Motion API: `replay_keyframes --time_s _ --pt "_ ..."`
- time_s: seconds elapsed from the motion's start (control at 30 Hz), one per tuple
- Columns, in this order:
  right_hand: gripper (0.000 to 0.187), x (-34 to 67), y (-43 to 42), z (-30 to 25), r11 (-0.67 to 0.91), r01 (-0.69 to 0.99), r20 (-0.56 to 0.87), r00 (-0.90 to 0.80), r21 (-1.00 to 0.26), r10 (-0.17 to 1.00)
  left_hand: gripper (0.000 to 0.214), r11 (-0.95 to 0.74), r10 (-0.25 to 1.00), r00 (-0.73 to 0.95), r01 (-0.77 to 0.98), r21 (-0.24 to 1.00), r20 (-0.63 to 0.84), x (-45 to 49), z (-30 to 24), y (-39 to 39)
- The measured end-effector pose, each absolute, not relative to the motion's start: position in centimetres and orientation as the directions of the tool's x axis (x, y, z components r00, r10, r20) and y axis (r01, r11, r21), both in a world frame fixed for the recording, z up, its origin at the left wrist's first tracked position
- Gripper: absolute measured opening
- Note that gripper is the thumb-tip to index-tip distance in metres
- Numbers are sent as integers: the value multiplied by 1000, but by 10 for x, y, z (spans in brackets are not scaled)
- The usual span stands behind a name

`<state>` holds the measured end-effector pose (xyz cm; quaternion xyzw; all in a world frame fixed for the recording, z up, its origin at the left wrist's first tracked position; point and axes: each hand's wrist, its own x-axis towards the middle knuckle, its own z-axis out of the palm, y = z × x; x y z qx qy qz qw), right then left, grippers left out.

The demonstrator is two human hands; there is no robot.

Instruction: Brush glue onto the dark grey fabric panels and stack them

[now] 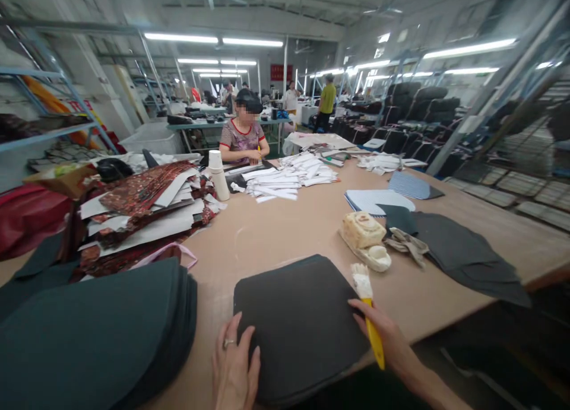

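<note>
A dark grey fabric panel (298,321) lies flat on the brown table (276,232) right in front of me. My left hand (235,362) rests open on its near left corner, fingers flat, a ring on one finger. My right hand (383,333) is closed on a yellow-handled brush (369,315), whose white bristles point away from me at the panel's right edge. Just beyond the brush stands a glue-smeared container (366,238) with a white lump in front of it.
A thick stack of dark curved panels (102,333) fills the near left. Patterned red fabric and white card pieces (142,208) pile behind it. Dark fabric sheets (458,250) lie right. A seated person (243,137) works across the table near white strips (285,181) and a white bottle (218,175).
</note>
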<state>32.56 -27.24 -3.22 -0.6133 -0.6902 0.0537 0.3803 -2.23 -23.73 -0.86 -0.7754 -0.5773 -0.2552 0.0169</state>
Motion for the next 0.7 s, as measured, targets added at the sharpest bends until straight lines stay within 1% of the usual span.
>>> replay_keyframes --time_s 0.07,0.13,0.23,0.3,0.43,0.57,0.63,0.7 --pt "25 315 -271 -25 243 819 495 57 -520 867 29 -427 845 263 856 291 466 -1 -1 -220" --pt "22 304 -266 -19 248 827 524 65 -505 849 35 -517 811 353 804 292 466 30 6 -201" --pt "17 291 -254 -11 265 825 562 75 -500 824 41 -625 763 512 739 251 395 76 9 -175" --pt "16 286 -244 -7 277 814 585 93 -510 806 40 -658 742 569 720 222 354 97 5 -165" --pt "14 290 -228 -4 260 768 586 179 -585 790 43 -676 718 615 727 120 326 113 -10 -162" --pt "15 307 -220 -8 164 693 509 327 -702 796 47 -669 698 625 743 7 350 112 -14 -168" --pt "17 314 -220 -11 146 656 479 362 -740 800 43 -671 685 626 741 -12 373 115 -11 -166" --pt "19 319 -220 -14 168 634 475 353 -755 806 36 -656 698 596 755 21 397 124 -5 -158"
